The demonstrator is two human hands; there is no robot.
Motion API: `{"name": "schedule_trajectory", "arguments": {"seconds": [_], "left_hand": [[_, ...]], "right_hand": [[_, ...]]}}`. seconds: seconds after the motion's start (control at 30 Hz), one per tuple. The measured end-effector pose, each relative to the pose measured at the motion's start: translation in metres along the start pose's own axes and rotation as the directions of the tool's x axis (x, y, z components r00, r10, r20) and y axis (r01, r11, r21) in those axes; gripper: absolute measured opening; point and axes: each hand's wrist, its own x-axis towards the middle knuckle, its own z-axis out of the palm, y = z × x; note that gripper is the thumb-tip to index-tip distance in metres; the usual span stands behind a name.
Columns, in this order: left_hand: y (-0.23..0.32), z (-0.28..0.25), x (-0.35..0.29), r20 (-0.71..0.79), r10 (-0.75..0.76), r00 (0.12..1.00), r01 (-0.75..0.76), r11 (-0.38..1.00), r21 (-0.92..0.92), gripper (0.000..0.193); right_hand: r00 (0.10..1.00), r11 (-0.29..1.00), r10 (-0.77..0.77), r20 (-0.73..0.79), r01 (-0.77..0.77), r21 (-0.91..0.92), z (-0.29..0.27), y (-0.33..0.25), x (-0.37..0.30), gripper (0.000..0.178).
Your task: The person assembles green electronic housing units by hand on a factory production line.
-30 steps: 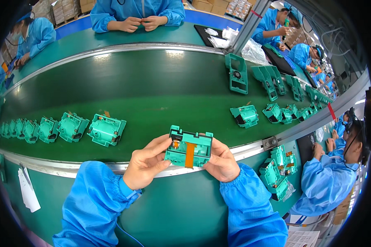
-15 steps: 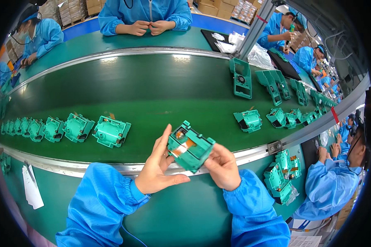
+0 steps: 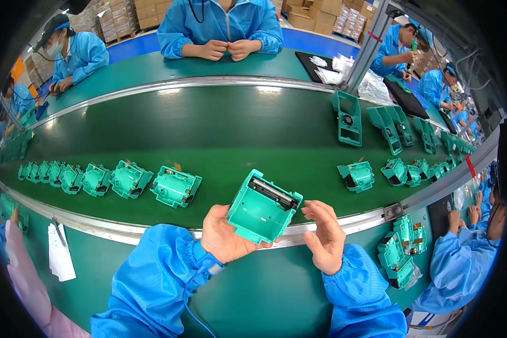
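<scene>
My left hand (image 3: 222, 239) holds a green plastic housing (image 3: 259, 218) from below and from its left side. The hollow inner face of the housing is turned up towards me, and a black bar with a shiny rod (image 3: 275, 194) runs along its far edge. Just off the housing's right side is my right hand (image 3: 325, 239), fingers apart and holding nothing. Both hands are above the metal rail (image 3: 352, 223) at the near edge of the green conveyor belt (image 3: 208, 132).
Similar green housings (image 3: 176, 186) stand in a row to the left, others (image 3: 356, 176) to the right. Open green casings (image 3: 347, 119) lie further back. More parts (image 3: 395, 259) sit on the bench at right, near a metal post. Paper with tweezers (image 3: 61, 256) lies left. Co-workers sit around.
The housing has been turned over, from its side with the orange ribbon cable to its hollow side. My left hand has taken hold of it; my right hand has let go.
</scene>
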Motion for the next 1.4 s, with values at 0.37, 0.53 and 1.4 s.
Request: {"name": "schedule_trajectory", "arguments": {"seconds": [0.37, 0.53, 1.4], "left_hand": [[-0.007, 0.013, 0.021, 0.097, 0.668, 0.738, -0.289, 0.182, 0.94, 0.064], [0.002, 0.018, 0.021, 0.354, 0.744, 0.567, 0.19, -0.536, 0.823, 0.065], [-0.039, 0.031, 0.023, 0.179, 0.468, 0.865, -0.333, 0.27, 0.903, 0.06]], "right_hand": [[0.877, 0.68, -0.266, -0.401, -0.125, -0.723, -0.076, 0.036, 0.034, 0.042], [0.814, 0.794, -0.034, -0.58, -0.33, -0.51, -0.116, 0.069, 0.032, 0.052], [0.984, 0.758, -0.135, 0.112, 0.175, -0.628, -0.054, 0.006, 0.027, 0.074]]}}
